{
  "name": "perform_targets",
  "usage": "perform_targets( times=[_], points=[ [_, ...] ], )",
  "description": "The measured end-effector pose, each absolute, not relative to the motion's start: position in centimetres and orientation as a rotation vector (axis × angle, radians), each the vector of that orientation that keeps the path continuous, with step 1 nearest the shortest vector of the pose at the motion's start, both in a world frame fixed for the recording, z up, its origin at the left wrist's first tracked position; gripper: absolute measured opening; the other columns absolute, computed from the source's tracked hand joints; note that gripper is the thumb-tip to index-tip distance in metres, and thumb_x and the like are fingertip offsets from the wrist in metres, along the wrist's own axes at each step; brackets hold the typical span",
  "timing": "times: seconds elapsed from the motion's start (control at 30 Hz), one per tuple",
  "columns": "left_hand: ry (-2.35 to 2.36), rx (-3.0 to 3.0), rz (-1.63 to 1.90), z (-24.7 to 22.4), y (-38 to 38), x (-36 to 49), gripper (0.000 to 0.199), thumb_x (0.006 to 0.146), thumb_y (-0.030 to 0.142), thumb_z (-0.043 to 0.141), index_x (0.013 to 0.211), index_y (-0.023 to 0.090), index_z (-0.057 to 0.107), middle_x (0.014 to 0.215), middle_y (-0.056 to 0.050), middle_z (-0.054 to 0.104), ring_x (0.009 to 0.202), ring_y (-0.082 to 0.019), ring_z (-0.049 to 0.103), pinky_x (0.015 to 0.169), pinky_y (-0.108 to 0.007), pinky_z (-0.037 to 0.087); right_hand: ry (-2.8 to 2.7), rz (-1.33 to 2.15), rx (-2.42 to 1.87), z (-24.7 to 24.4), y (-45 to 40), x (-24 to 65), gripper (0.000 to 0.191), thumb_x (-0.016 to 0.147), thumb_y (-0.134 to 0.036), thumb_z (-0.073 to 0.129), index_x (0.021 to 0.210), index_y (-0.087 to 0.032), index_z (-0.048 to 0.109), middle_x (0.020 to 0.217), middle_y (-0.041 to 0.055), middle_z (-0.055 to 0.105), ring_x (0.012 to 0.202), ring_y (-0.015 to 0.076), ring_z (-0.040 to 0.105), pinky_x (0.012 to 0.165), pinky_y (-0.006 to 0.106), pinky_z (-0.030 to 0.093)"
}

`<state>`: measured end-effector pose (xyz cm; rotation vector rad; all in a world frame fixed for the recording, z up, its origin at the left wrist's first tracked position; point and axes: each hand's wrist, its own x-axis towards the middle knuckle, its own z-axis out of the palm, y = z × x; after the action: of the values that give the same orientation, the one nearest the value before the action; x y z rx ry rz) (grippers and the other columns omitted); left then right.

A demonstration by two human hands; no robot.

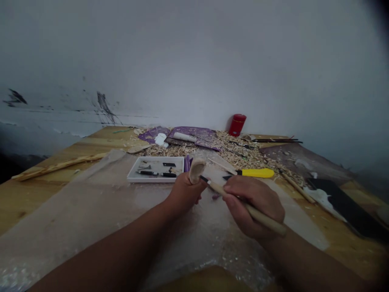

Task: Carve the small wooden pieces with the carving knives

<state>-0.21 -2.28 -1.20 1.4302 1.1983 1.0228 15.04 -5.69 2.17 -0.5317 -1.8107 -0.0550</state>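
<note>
Since that pale wooden spoon (197, 170) sits clamped in the left hand (185, 192), bowl up, and the right hand (252, 205) is wrapped around the long wooden handle of a carving knife (263, 217), what's the dodgy bit here?

Honestly, I'd say the dark blade (204, 179), sitting right by the spoon and just above the left hand. If it catches the grain or gets too much push, it could skid into that hand. Both hands look closed tight, nothing loose.

Where's the spoon, exactly?

Held up around mid-bench (36, 198), over a plastic sheet (91, 211), just in front of a white tray (152, 179) of small tools.

Any brands or writing?

Nope, can't read a thing. Nothing on the yellow-handled knife (257, 173), or on the red canister (237, 125) behind the wood shavings (240, 156).
</note>
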Motion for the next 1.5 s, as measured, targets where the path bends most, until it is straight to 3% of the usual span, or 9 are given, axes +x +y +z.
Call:
perform_targets(
  times=[0.33, 0.7, 0.9, 1.2, 1.5],
  points=[
    [1.277, 1.69, 1.115, -1.5, -2.3, -0.4, 0.021, 0.07, 0.028, 0.053, 0.053, 0.017, 0.046, 0.044, 0.005, 0.044, 0.043, -0.007, 0.039, 0.045, -0.019, 0.03, -1.971, -0.146, -0.59, 2.7, -5.2, 15.0, 0.009, 0.071, -0.01, 0.054, 0.067, -0.017, 0.053, 0.059, 0.0009, 0.059, 0.054, 0.0123, 0.057, 0.049, 0.024, 0.044],
    [1.17, 1.347, 1.051, -0.3, -3.6, 0.7, 0.029, 0.07, 0.043, 0.055, 0.061, 0.018, 0.043, 0.036, 0.008, 0.041, 0.029, -0.007, 0.037, 0.031, -0.018, 0.028, -1.955, -0.361, -0.465, 1.8, -4.8, 14.5, 0.009, 0.069, -0.01, 0.054, 0.069, -0.019, 0.051, 0.055, 0.0017, 0.056, 0.052, 0.0133, 0.052, 0.048, 0.026, 0.044],
    [1.134, 1.296, 1.04, -0.2, -3.1, 0.4, 0.029, 0.068, 0.041, 0.057, 0.062, 0.017, 0.043, 0.034, 0.008, 0.039, 0.029, -0.007, 0.037, 0.03, -0.017, 0.028, -2.022, -0.479, -0.465, 0.7, -3.6, 14.3, 0.01, 0.069, -0.014, 0.058, 0.077, -0.017, 0.052, 0.057, 0.0018, 0.057, 0.051, 0.0126, 0.05, 0.046, 0.026, 0.042],
    [1.167, 1.448, 1.067, -0.9, -2.3, 0.0, 0.022, 0.071, 0.037, 0.056, 0.071, 0.018, 0.046, 0.039, 0.009, 0.041, 0.033, -0.007, 0.037, 0.036, -0.018, 0.029, -1.857, -0.135, -0.505, 1.7, -4.6, 15.6, 0.017, 0.068, -0.01, 0.055, 0.083, -0.017, 0.057, 0.065, 0.0034, 0.059, 0.059, 0.0152, 0.057, 0.05, 0.028, 0.047],
    [1.152, 1.621, 1.119, -1.3, -2.0, -0.3, 0.02, 0.073, 0.037, 0.054, 0.081, 0.018, 0.056, 0.048, 0.007, 0.044, 0.043, -0.009, 0.04, 0.048, -0.02, 0.034, -1.899, -0.148, -0.592, 1.7, -4.9, 15.4, 0.01, 0.07, -0.013, 0.054, 0.077, -0.019, 0.057, 0.064, 0.0018, 0.06, 0.059, 0.0146, 0.058, 0.052, 0.028, 0.047]
  ],
)
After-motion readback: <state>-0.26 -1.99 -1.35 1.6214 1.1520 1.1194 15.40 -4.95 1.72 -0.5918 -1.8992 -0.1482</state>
